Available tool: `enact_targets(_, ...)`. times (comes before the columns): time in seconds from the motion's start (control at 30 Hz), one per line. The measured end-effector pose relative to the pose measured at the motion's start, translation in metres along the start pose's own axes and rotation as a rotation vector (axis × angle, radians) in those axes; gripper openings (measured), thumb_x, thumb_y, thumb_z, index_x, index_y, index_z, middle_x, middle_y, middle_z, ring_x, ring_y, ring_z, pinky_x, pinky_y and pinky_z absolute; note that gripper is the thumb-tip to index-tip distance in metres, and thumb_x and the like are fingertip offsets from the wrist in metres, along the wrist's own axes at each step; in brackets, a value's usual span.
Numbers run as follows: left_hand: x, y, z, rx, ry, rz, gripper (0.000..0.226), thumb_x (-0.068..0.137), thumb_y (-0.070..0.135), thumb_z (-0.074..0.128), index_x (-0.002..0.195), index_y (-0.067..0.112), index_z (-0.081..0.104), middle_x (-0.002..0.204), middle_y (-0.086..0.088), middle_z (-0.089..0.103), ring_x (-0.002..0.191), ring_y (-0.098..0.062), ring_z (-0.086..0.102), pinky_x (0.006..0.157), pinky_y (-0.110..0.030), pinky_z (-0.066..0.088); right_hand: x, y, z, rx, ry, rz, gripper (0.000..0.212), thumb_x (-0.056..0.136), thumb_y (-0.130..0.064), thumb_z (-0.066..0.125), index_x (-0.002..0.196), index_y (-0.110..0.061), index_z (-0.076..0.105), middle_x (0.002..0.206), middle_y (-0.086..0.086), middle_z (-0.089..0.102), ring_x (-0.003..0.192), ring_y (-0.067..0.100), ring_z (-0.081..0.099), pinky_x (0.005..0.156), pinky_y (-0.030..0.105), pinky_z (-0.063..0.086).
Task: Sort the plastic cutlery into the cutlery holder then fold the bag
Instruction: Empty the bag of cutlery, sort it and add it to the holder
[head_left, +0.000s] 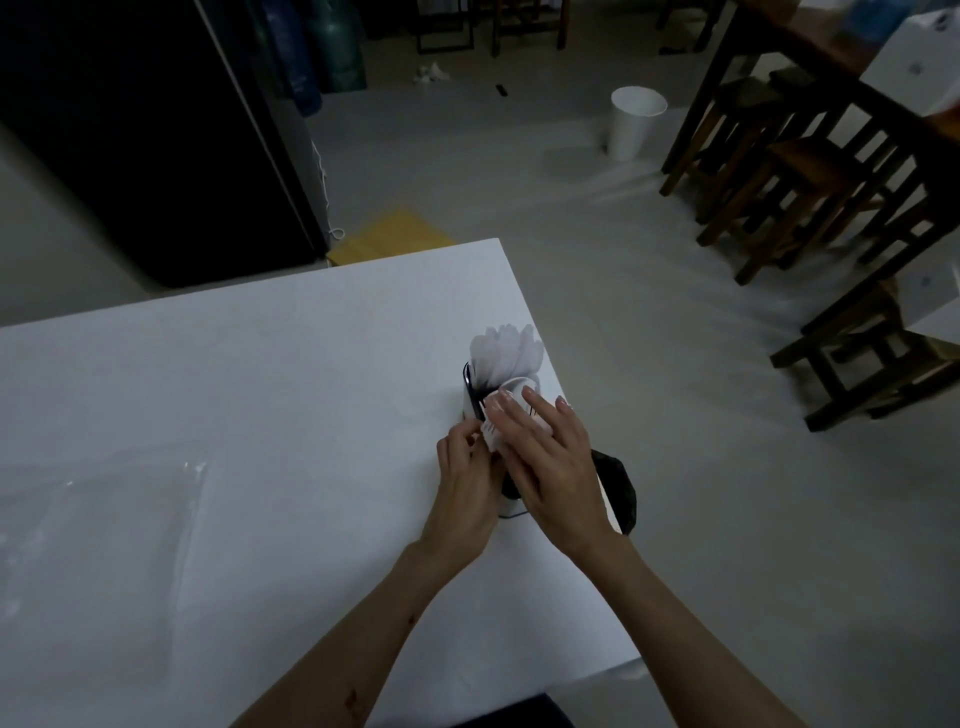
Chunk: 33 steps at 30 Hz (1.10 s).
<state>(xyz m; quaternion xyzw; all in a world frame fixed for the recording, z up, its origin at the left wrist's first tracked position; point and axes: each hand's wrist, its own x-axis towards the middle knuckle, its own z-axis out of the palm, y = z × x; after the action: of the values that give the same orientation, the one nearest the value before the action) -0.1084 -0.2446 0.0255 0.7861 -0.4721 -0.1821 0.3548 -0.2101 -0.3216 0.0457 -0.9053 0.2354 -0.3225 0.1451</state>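
A black-rimmed cutlery holder (470, 387) stands near the right edge of the white table (249, 395). White plastic spoons (506, 348) fan out of its far compartment. My left hand (465, 480) pinches white plastic forks (488, 428) at the holder's near side. My right hand (548, 457) lies over the holder with fingers straight, touching the cutlery tops. The hands hide the near part of the holder. A clear plastic bag (104, 509) lies flat on the table at the left.
A dark crumpled thing (621, 488) sits at the table's right edge behind my right hand. On the floor are a white bin (634, 122), a yellow pad (395, 236), wooden stools (810, 187) at the right and a black cabinet (145, 130) at the left.
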Motion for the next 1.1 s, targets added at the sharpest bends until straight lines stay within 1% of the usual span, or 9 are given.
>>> enact_targets(0.1,-0.004,-0.008,0.0,-0.068,0.083,0.084,0.042,0.083,0.05,0.054,0.118,0.028,0.049,0.129,-0.01,0.049,0.114,-0.024,0.054,0.095,-0.038,0.052,-0.005,0.001,0.0,0.023,0.007,0.065,0.034,0.102,-0.021,0.047,0.133,-0.013,0.057,0.146,0.0,0.05,0.141,0.018,0.038,0.117,0.045,0.027)
enact_targets(0.17,-0.008,-0.007,-0.001,-0.174,0.093,0.084,0.025,0.091,0.037,0.054,0.116,0.032,0.052,0.126,-0.002,0.052,0.117,-0.02,0.055,0.096,-0.035,0.051,-0.008,0.004,0.0,0.011,-0.007,0.067,0.033,0.101,-0.02,0.048,0.131,-0.011,0.059,0.147,0.0,0.049,0.141,0.02,0.038,0.117,0.047,0.028)
enact_targets(0.27,-0.015,-0.006,-0.005,-0.361,0.028,0.039,0.034,0.1,0.008,0.043,0.13,0.023,0.048,0.131,0.009,0.049,0.125,-0.003,0.049,0.101,-0.016,0.04,-0.013,0.007,0.003,-0.006,-0.009,0.043,0.035,0.1,-0.015,0.049,0.133,-0.008,0.057,0.148,0.003,0.047,0.141,0.021,0.038,0.115,0.049,0.03)
enact_targets(0.43,-0.017,-0.024,-0.009,-0.254,0.003,0.055,0.041,0.101,0.003,0.033,0.141,0.011,0.041,0.142,0.007,0.041,0.131,0.009,0.036,0.107,-0.006,0.026,-0.025,0.002,0.006,0.039,-0.098,0.128,0.056,0.1,-0.033,0.046,0.148,-0.007,0.035,0.159,0.007,0.028,0.148,0.021,0.022,0.117,0.052,0.025)
enact_targets(0.63,0.022,-0.025,-0.017,-0.319,0.109,-0.12,0.041,0.102,0.013,0.033,0.143,0.015,0.037,0.146,0.003,0.04,0.135,-0.006,0.037,0.113,-0.02,0.027,-0.048,-0.022,0.012,0.196,0.029,0.705,0.106,0.078,-0.062,0.064,0.155,-0.017,0.007,0.163,0.001,0.011,0.15,0.017,0.011,0.119,0.048,0.024)
enact_targets(0.8,0.09,-0.003,-0.029,-0.699,-0.077,-0.542,0.046,0.104,0.04,0.023,0.144,0.021,0.034,0.145,0.012,0.037,0.131,-0.007,0.034,0.111,-0.025,0.022,-0.044,-0.027,0.031,0.114,-0.017,0.966,0.107,0.06,-0.065,0.078,0.138,-0.008,0.034,0.133,0.006,0.042,0.122,0.025,0.041,0.099,0.049,0.046)
enact_targets(0.93,0.108,-0.003,-0.025,-0.943,-0.311,-0.634,0.059,0.099,0.057,0.012,0.127,0.026,0.054,0.133,-0.003,0.058,0.108,-0.014,0.056,0.083,-0.027,0.045,-0.031,-0.023,0.038,-0.027,0.052,0.897,0.087,0.048,-0.044,0.09,0.111,-0.001,0.049,0.103,0.01,0.049,0.095,0.028,0.048,0.086,0.046,0.049)
enact_targets(1.0,0.108,-0.012,-0.024,-0.984,-0.271,-0.654,0.062,0.098,0.058,0.012,0.127,0.024,0.055,0.135,-0.011,0.057,0.11,-0.017,0.058,0.073,-0.026,0.047,-0.025,-0.018,0.038,-0.05,0.06,0.849,0.084,0.046,-0.036,0.091,0.109,-0.001,0.05,0.101,0.011,0.049,0.094,0.03,0.05,0.084,0.044,0.047)
enact_targets(1.1,0.111,-0.033,-0.039,-1.046,-0.128,-0.644,0.059,0.099,0.057,0.014,0.132,0.024,0.05,0.135,-0.005,0.057,0.11,-0.013,0.059,0.076,-0.027,0.05,-0.002,-0.008,0.04,0.094,-0.011,0.794,0.088,0.048,-0.029,0.091,0.121,-0.008,0.048,0.113,0.006,0.042,0.102,0.027,0.049,0.088,0.039,0.047)
